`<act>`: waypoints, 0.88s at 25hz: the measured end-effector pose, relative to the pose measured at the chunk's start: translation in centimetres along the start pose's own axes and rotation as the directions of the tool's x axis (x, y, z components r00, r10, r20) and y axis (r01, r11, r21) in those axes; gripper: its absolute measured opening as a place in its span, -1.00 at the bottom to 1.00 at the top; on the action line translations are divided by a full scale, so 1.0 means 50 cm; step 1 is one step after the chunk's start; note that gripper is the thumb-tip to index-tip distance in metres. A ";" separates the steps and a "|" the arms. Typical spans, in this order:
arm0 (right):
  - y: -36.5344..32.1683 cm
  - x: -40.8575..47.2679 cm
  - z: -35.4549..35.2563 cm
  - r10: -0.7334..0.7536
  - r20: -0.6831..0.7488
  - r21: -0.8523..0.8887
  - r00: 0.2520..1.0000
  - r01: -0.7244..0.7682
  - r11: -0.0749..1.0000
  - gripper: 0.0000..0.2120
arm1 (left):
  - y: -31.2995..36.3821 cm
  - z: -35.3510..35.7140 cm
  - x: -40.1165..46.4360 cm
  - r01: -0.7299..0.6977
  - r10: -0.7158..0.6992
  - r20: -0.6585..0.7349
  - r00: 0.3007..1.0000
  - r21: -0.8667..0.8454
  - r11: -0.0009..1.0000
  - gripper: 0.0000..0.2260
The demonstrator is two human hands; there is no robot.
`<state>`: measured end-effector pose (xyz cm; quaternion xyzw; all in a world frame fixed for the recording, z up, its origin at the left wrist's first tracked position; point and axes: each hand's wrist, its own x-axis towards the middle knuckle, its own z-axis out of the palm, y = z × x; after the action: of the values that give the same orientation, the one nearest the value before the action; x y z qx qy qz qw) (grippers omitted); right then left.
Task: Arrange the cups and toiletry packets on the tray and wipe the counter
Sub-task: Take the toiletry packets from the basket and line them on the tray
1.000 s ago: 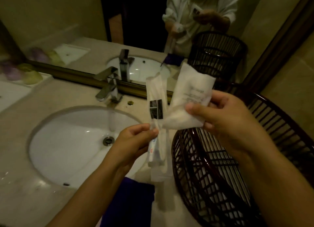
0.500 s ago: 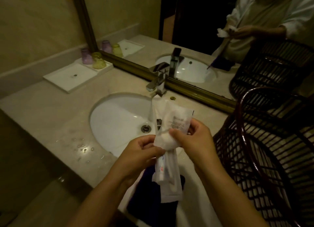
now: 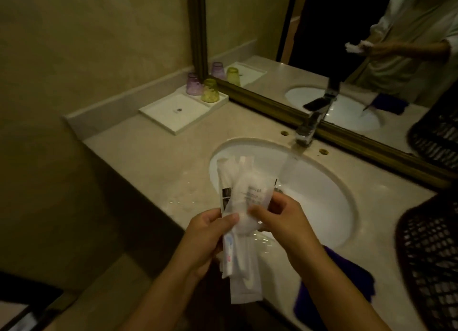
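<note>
Head view: crinkled white toiletry packets (image 3: 241, 214), thin, flat and oblong, pinched in a fanned bundle between left hand (image 3: 207, 234) and right hand (image 3: 277, 221), each grip closed on the plastic; packet print too blurred to read. Beyond and left of the grip, square white tray (image 3: 178, 112) on the glossy beige stone tabletop (image 3: 153, 157), with frosted purple cup (image 3: 193, 84) and yellow cup (image 3: 210, 90) inverted at its far corner. Directly behind the grip, oval white sink (image 3: 319, 194). Right of it, dark woven basket (image 3: 431, 256), cut off by the frame.
</note>
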<state>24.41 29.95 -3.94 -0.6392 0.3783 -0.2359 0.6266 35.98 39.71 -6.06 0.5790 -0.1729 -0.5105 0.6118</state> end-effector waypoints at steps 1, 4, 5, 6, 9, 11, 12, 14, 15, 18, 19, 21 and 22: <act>-0.003 0.004 0.037 0.018 0.060 0.013 0.998 -0.018 1.000 -0.84 | 0.007 -0.042 -0.002 -0.001 0.000 -0.015 1.000 -0.011 1.000 -0.89; -0.009 0.020 0.134 0.041 0.223 0.063 0.974 -0.056 0.996 -0.73 | 0.028 -0.157 -0.005 0.014 -0.016 -0.043 0.999 -0.036 0.999 -0.87; -0.010 0.025 0.159 0.040 0.259 0.084 0.965 -0.064 0.994 -0.67 | 0.035 -0.187 -0.006 0.019 -0.021 -0.046 0.999 -0.037 0.999 -0.86; -0.011 0.029 0.184 0.032 0.279 0.097 0.960 -0.061 0.993 -0.64 | 0.042 -0.214 -0.006 0.020 -0.022 -0.049 0.999 -0.035 0.999 -0.85; -0.016 0.046 0.247 -0.016 0.278 0.101 0.960 -0.012 0.995 -0.75 | 0.066 -0.274 -0.002 0.029 -0.030 -0.055 0.998 -0.033 0.999 -0.84; -0.022 0.065 0.277 -0.024 0.225 0.098 0.974 0.002 0.995 -0.79 | 0.081 -0.298 0.011 0.022 -0.025 -0.051 0.998 -0.048 0.999 -0.86; -0.024 0.077 0.288 -0.022 0.183 0.094 0.983 0.005 0.996 -0.81 | 0.087 -0.306 0.020 0.019 -0.022 -0.053 0.998 -0.056 0.998 -0.87; -0.027 0.111 0.306 0.003 0.093 0.087 0.996 -0.011 0.996 -0.86 | 0.098 -0.320 0.048 0.025 -0.030 -0.065 0.997 -0.077 0.997 -0.90; -0.027 0.130 0.312 0.020 0.064 0.085 0.998 -0.026 0.996 -0.88 | 0.103 -0.326 0.063 0.032 -0.038 -0.076 0.996 -0.083 0.996 -0.90; -0.024 0.199 0.328 0.059 0.037 0.083 0.998 -0.062 0.995 -0.92 | 0.120 -0.346 0.124 0.050 -0.062 -0.119 0.991 -0.097 0.994 -0.89; -0.023 0.225 0.335 0.076 0.037 0.104 0.996 -0.079 0.991 -0.93 | 0.128 -0.354 0.146 0.052 -0.067 -0.138 0.988 -0.106 0.993 -0.89; -0.025 0.278 0.353 0.108 0.041 0.171 0.993 -0.114 0.979 -0.93 | 0.149 -0.371 0.191 0.051 -0.069 -0.177 0.982 -0.109 0.993 -0.90; -0.026 0.302 0.362 0.121 0.040 0.207 0.992 -0.127 0.970 -0.93 | 0.161 -0.380 0.213 0.048 -0.066 -0.195 0.979 -0.098 0.994 -0.90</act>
<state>47.80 29.34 -7.15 -0.5479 0.3823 -0.2260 0.7089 59.11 39.48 -8.11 0.6025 -0.0709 -0.4753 0.6373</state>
